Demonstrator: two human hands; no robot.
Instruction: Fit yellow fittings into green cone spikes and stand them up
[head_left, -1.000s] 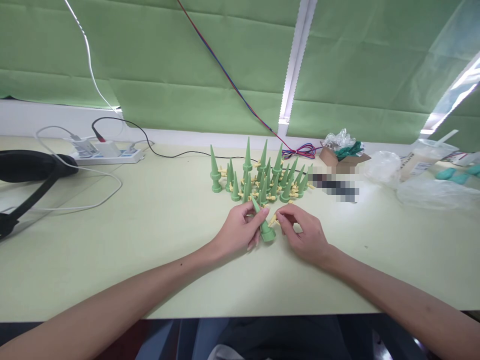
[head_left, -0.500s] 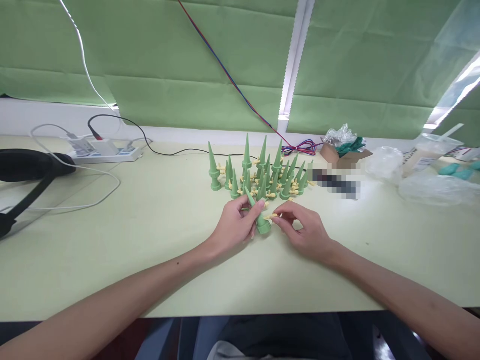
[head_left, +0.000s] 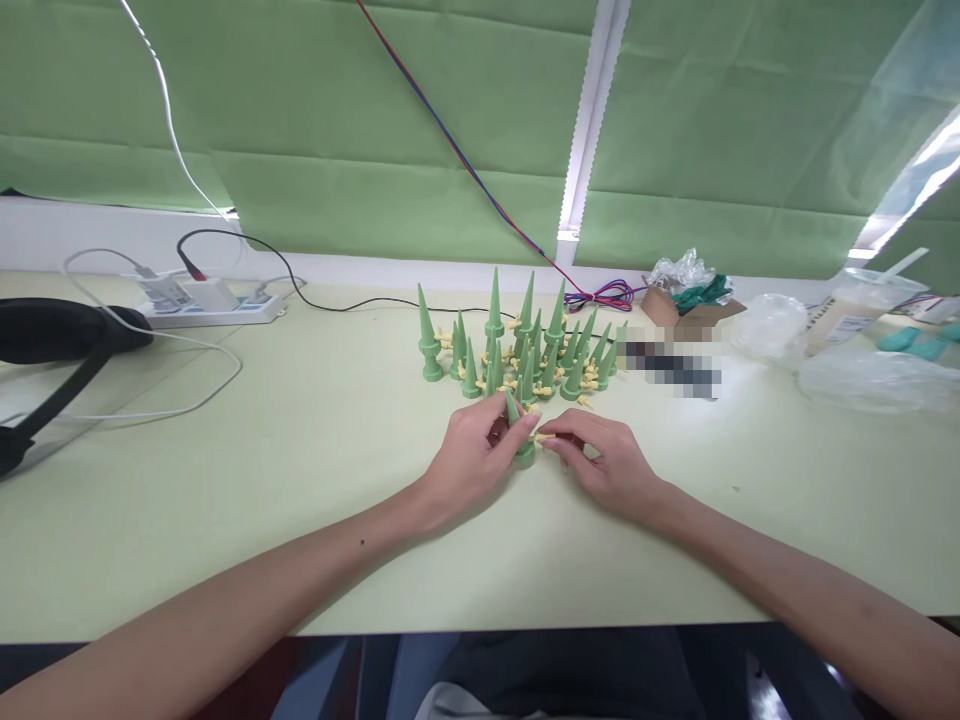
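Observation:
My left hand [head_left: 471, 452] is closed around a green plant watering spike [head_left: 525, 456] with a pointed tip and a wide base. The spike is nearly upright and leans a little left, with its base at or just above the tabletop. From the right, my right hand [head_left: 606, 456] pinches a small yellow valve [head_left: 543, 437] between thumb and fingertips, against the spike's side. Whether the valve is seated there I cannot tell. Just beyond my hands stands a cluster of similar green spikes [head_left: 430, 350], several with yellow valves on their sides.
A loose yellow piece [head_left: 584, 402] lies in front of the cluster. To the left are a power strip [head_left: 225, 312], cables and a black headset-like object [head_left: 67, 335]. Farther right sit a small cardboard box [head_left: 694, 322], plastic bags [head_left: 874, 382] and a lidded cup [head_left: 847, 310].
My left hand has turned the spike more upright and brought its base slightly back. My right hand has shifted a little left, keeping the yellow valve at the spike's side.

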